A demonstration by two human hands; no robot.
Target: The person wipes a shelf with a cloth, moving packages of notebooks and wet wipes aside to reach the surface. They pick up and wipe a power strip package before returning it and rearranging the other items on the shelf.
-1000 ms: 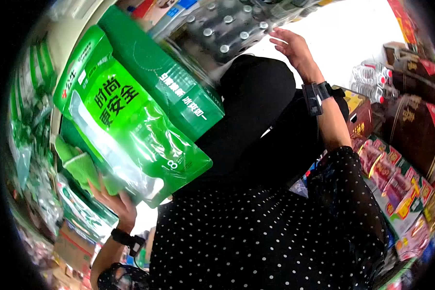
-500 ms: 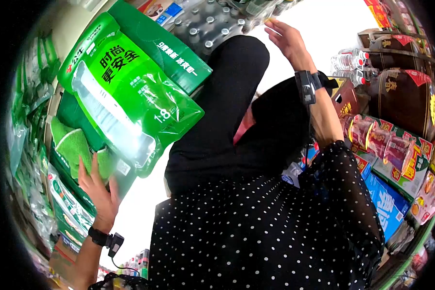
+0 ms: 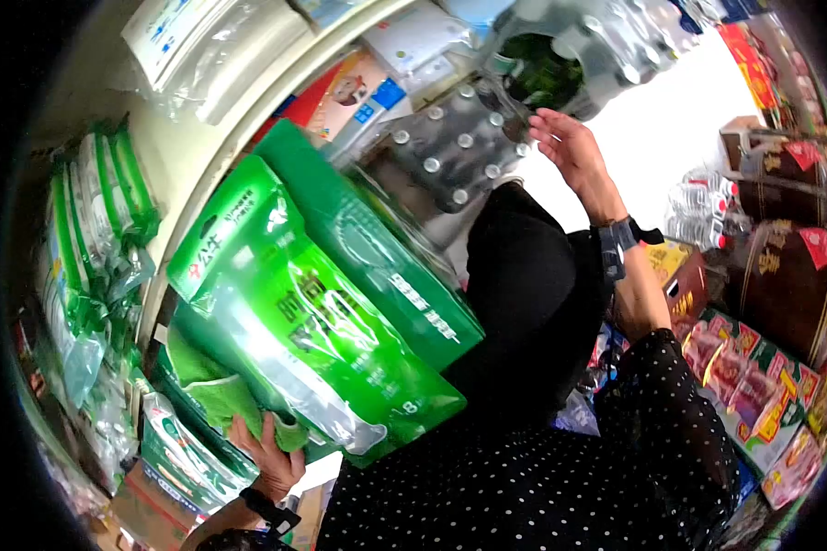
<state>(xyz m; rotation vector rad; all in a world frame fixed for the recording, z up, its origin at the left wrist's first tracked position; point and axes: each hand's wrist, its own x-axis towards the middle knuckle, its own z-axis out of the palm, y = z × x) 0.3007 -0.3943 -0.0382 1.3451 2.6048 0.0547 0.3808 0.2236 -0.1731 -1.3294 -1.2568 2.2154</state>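
At the lower left, my left hand (image 3: 274,456) has its fingers closed on a green cloth (image 3: 225,397), which lies bunched beside a bright green plastic package (image 3: 326,321). A long white item, possibly a power strip, shows through the package's clear window. The package lies tilted on a dark green box (image 3: 386,266). My right hand (image 3: 574,156) is raised, fingers apart and holding nothing. It is nearest to a shrink-wrapped pack of bottles (image 3: 450,147), close to the pack's right edge. My left thumb is only partly visible.
A pale shelf edge (image 3: 220,174) runs along the left. Hanging green-and-clear packages (image 3: 101,220) are farther left. On the right stand water bottles (image 3: 703,209), dark brown gift boxes (image 3: 772,275) and a multipack of red-and-white packets (image 3: 740,367).
The view has shifted, so the package and box appear lower and farther right. My left hand's fingers have curled onto the cloth. My right hand stays raised near the bottle pack.
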